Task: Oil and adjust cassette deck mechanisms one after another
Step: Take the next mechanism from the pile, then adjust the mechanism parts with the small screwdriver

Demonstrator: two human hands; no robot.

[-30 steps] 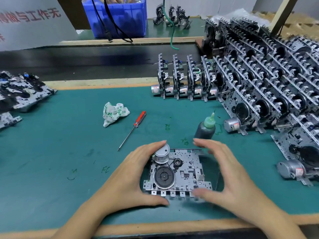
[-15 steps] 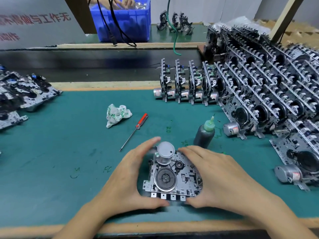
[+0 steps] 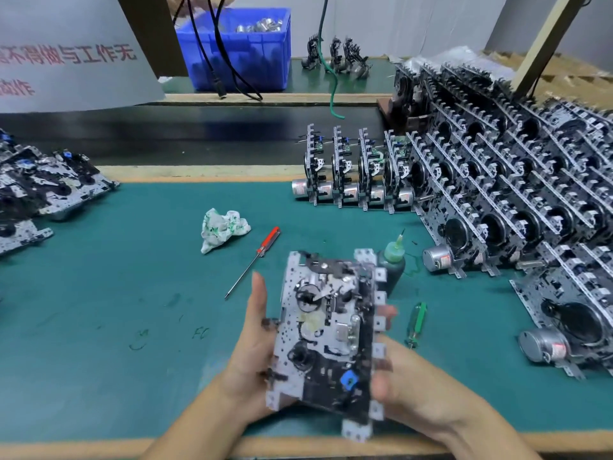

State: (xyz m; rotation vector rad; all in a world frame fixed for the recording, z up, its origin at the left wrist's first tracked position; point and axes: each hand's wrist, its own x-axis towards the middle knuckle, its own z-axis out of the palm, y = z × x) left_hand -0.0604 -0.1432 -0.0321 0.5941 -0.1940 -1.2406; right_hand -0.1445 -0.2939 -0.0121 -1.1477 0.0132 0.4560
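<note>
Metal deck mechanism (image 3: 326,340) gripped edgewise by both hands (image 3: 247,353), above green mat (image 3: 99,293)

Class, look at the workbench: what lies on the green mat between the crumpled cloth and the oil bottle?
In the head view, a red-handled screwdriver lies between the crumpled cloth and the oil bottle, on the green mat.

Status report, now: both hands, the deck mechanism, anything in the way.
Left hand and right hand both holding the deck mechanism, lifted off the mat, gear side up. Oil bottle upright just behind. Nothing in the way.
</note>
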